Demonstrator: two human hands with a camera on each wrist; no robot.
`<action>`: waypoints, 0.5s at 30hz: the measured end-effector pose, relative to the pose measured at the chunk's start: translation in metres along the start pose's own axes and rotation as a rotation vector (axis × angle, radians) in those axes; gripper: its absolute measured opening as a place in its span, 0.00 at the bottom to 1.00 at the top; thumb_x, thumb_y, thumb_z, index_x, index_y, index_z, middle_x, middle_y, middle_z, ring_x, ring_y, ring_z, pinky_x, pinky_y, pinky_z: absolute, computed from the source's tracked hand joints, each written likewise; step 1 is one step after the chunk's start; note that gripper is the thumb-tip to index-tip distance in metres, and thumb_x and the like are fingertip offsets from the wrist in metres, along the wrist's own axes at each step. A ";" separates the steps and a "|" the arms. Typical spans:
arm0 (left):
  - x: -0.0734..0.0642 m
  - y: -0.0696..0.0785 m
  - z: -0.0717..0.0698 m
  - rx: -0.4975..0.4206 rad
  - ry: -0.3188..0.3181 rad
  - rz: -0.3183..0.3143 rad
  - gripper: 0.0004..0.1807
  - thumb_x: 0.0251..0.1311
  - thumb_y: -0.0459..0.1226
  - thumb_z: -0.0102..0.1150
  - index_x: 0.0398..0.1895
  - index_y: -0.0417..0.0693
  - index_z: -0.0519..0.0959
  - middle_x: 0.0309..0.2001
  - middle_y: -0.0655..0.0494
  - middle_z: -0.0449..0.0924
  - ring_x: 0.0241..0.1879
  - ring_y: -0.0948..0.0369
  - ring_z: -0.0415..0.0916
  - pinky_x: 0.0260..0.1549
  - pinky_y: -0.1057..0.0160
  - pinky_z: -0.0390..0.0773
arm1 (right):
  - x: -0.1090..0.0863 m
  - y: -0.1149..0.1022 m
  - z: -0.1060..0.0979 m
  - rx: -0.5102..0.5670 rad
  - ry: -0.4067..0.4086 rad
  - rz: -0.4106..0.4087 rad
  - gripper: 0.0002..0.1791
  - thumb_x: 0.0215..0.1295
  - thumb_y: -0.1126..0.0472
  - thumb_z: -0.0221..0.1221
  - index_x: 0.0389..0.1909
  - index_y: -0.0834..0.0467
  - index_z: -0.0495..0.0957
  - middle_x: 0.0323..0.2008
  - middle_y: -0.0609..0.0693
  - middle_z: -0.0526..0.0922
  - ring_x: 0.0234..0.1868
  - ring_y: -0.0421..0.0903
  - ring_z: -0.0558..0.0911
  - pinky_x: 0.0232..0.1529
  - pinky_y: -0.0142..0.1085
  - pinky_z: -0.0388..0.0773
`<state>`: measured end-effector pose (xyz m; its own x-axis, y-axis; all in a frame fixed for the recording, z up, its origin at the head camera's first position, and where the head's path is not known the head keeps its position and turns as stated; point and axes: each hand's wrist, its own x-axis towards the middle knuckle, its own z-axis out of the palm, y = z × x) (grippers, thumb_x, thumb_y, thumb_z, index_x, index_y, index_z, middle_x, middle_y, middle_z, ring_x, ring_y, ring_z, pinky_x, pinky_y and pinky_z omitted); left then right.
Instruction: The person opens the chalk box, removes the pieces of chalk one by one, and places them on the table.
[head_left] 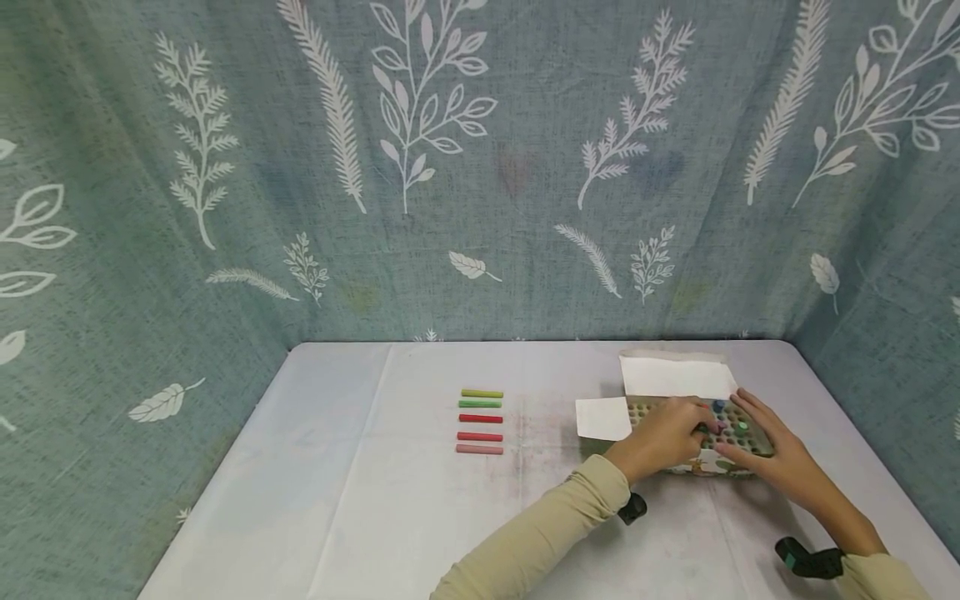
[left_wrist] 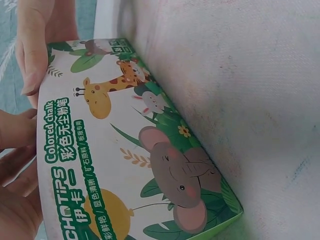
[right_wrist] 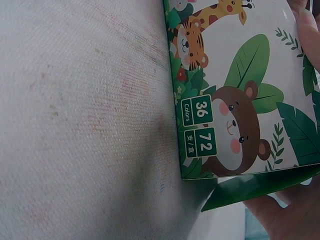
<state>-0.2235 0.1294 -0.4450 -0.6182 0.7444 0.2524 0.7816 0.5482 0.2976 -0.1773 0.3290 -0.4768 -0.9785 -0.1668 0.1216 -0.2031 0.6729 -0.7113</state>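
Observation:
An opened box of colored chalk (head_left: 708,463) lies toward the right of the table, its front printed with cartoon animals (left_wrist: 175,170). Chalk ends of several colors fill its rows of round holes. My left hand (head_left: 670,433) reaches over the box from the left, fingers curled down among the sticks, pinching one whose body is mostly hidden by the fingers. At the right end, my right hand (head_left: 787,458) grips the box, thumb by the front edge and fingers by the back. The left wrist view shows my left hand (left_wrist: 17,205) behind the printed front.
Several chalk sticks (head_left: 480,419), yellow-green, green, red and pink, lie in a spaced column left of the box. White lid flaps (head_left: 678,377) stand out at its back and left side. A patterned curtain (head_left: 480,275) hangs behind the white table (head_left: 397,517).

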 end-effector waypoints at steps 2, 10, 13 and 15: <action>-0.001 0.000 0.000 -0.008 0.007 0.002 0.12 0.63 0.31 0.55 0.45 0.54 0.83 0.45 0.65 0.78 0.34 0.77 0.70 0.31 0.84 0.64 | 0.000 0.000 0.000 -0.003 0.001 -0.001 0.47 0.63 0.52 0.61 0.75 0.52 0.44 0.74 0.58 0.39 0.69 0.70 0.42 0.46 0.72 0.53; -0.002 -0.002 -0.001 -0.103 0.034 -0.006 0.10 0.64 0.33 0.56 0.44 0.53 0.83 0.44 0.64 0.77 0.33 0.78 0.69 0.31 0.85 0.65 | 0.000 0.000 0.001 0.004 -0.003 -0.002 0.46 0.63 0.52 0.61 0.75 0.53 0.45 0.74 0.58 0.39 0.69 0.71 0.42 0.46 0.73 0.52; -0.001 -0.004 -0.002 -0.138 0.054 0.006 0.10 0.65 0.33 0.56 0.43 0.51 0.84 0.41 0.62 0.77 0.33 0.77 0.69 0.31 0.86 0.66 | 0.000 -0.001 0.000 -0.001 -0.004 0.004 0.46 0.63 0.51 0.61 0.75 0.53 0.44 0.74 0.58 0.39 0.69 0.71 0.43 0.46 0.73 0.53; 0.000 -0.005 -0.003 -0.146 0.070 0.015 0.09 0.65 0.33 0.56 0.42 0.50 0.84 0.39 0.62 0.77 0.32 0.77 0.69 0.31 0.86 0.66 | 0.000 -0.002 0.000 -0.002 -0.005 0.005 0.46 0.63 0.51 0.61 0.75 0.53 0.44 0.74 0.58 0.39 0.69 0.71 0.43 0.46 0.73 0.53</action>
<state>-0.2279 0.1256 -0.4439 -0.6146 0.7211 0.3199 0.7736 0.4717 0.4231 -0.1767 0.3279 -0.4752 -0.9793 -0.1669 0.1143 -0.1980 0.6751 -0.7107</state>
